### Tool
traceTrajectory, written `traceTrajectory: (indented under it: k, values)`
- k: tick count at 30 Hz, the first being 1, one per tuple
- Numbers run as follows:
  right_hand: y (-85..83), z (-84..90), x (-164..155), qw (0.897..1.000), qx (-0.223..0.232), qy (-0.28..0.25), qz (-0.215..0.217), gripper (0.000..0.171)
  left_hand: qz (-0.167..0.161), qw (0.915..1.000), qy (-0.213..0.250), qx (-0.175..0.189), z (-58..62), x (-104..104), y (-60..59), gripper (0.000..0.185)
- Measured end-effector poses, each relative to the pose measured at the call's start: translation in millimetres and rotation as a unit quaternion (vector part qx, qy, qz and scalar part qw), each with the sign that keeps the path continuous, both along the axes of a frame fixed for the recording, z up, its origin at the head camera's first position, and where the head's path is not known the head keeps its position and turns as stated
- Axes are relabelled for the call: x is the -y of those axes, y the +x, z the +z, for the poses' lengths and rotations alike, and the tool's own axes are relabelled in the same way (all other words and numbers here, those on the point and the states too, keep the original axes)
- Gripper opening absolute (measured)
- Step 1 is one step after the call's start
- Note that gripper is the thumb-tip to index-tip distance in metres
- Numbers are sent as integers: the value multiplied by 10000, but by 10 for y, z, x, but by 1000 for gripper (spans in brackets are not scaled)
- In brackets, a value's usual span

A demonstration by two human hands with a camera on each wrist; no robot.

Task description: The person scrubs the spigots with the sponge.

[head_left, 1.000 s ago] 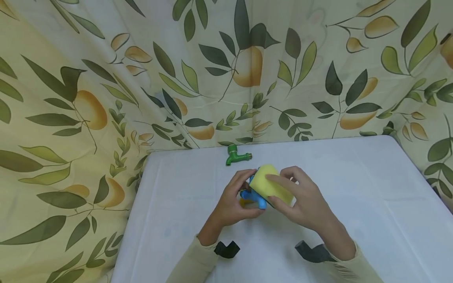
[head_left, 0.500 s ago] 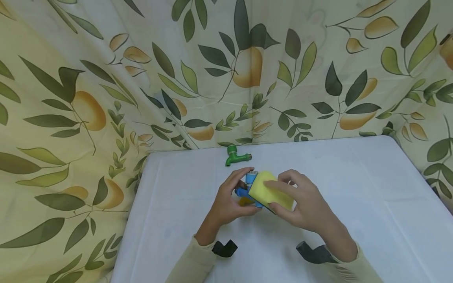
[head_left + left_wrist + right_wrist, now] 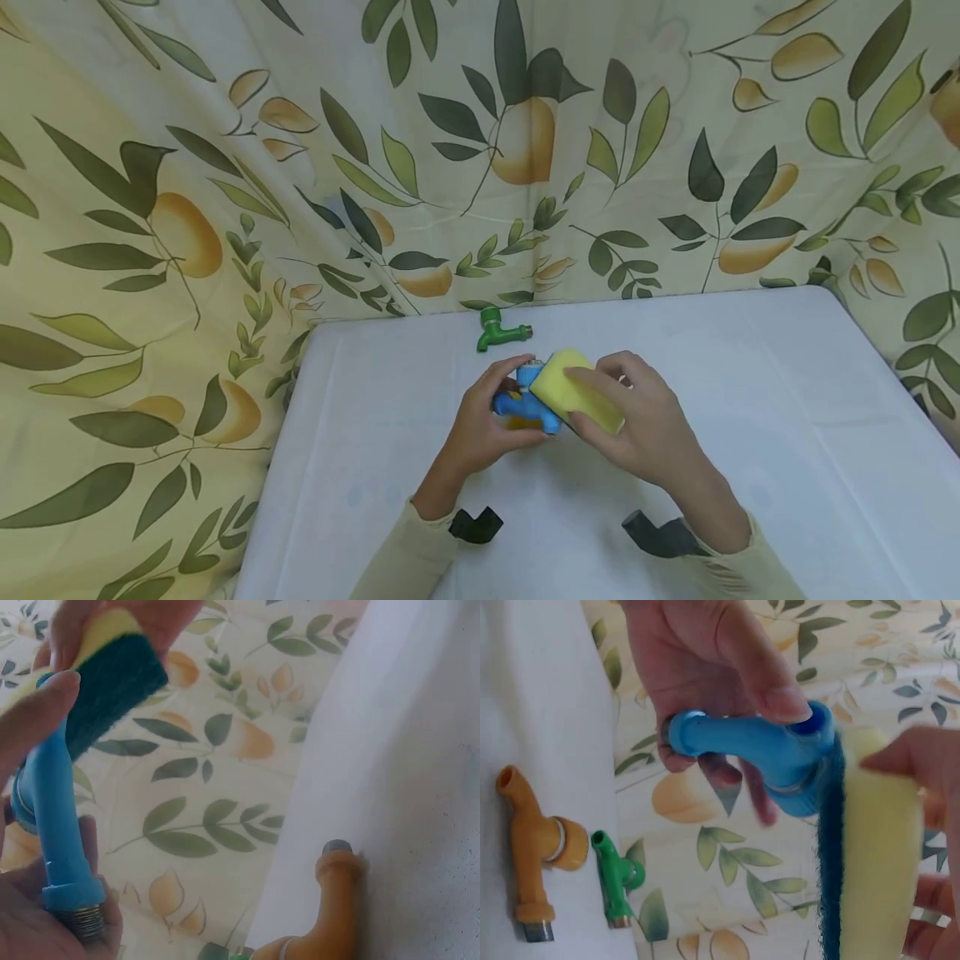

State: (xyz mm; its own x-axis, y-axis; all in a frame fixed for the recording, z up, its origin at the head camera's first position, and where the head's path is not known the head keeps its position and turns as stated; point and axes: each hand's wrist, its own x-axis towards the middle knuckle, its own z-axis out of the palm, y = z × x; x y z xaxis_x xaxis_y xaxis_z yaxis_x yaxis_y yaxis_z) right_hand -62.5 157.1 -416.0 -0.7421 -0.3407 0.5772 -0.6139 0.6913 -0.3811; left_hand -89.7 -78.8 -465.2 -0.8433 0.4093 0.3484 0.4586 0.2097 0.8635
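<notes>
My left hand (image 3: 472, 425) holds a blue plastic tap (image 3: 528, 408) above the table, thumb on its spout and fingers behind its body. In the left wrist view the tap's metal threaded end (image 3: 84, 924) lies near the palm. My right hand (image 3: 651, 421) grips a yellow sponge (image 3: 572, 385) between thumb and fingers. Its dark green scouring side (image 3: 831, 862) faces the tap and meets it near the spout and cap in the right wrist view. Part of the right hand is out of that view.
A green tap (image 3: 501, 332) lies toward the table's back edge. An orange tap (image 3: 532, 840) lies closer in, mostly hidden behind my left hand in the head view. Leaf-patterned curtain (image 3: 480, 150) hangs behind the white table (image 3: 375, 400).
The sponge has slid down along the blue tap and back up, with my right hand on it. The tap has shifted slightly left in my left hand, showing more of its body.
</notes>
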Motion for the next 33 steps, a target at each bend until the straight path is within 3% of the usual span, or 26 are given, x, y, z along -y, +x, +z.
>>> traceTrajectory:
  k: [3, 7, 11, 14, 18, 22, 26, 28, 31, 33]
  values:
    - [-8, 0, 24, 10000, 32, -82, -30, 47, 62, 9998, -34, 197, 10, 0, 20, 89]
    - [8, -8, 10, 10000, 3, 15, 61, 45, 430, 9988, -99, 222, 22, -2, 30, 88]
    - [-2, -30, 9, 9994, -64, 180, -276, 42, 620, 9976, -105, 303, 30, 1, 10, 82]
    - [-4, -37, 37, 9980, -4, 228, -594, 43, 406, 9979, 41, 511, 29, 15, -11, 78]
    - [13, -57, 62, 9973, -2, 338, -651, 44, -136, 9961, 325, 807, 21, 52, -25, 76]
    - [-1, -94, 97, 9959, 44, 299, -858, 44, -768, 9861, 683, 1303, 14, 100, -23, 78]
    - [-1, -126, 140, 9940, 204, 36, -1077, 46, -1430, 9657, 1291, 1743, 8, 143, -30, 87]
    - [0, -133, 150, 9937, 187, -27, -1107, 47, -1889, 9464, 1742, 1957, -4, 175, -42, 95]
    - [-4, -133, 149, 9927, 99, -118, -1198, 47, -2577, 9097, 2324, 2281, -17, 229, -57, 100]
    - [-3, -126, 149, 9918, 111, -229, -1254, 47, -2872, 8929, 2521, 2382, -26, 251, -67, 103]
